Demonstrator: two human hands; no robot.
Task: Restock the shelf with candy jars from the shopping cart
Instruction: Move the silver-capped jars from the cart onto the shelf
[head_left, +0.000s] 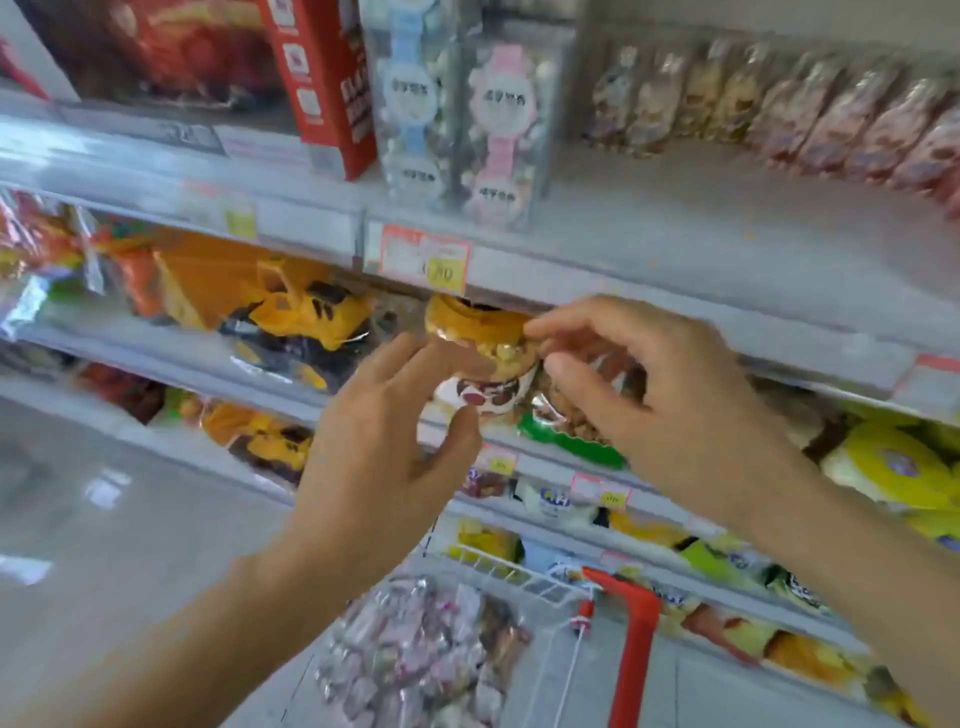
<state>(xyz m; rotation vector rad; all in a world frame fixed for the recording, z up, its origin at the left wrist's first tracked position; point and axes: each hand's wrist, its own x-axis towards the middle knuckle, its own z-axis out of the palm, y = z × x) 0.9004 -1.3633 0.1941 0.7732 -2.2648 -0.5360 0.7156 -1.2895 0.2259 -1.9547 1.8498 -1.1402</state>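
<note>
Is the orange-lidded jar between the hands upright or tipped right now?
Upright: the candy jar has its orange lid on top and its label below. Blur hides any slight lean.
</note>
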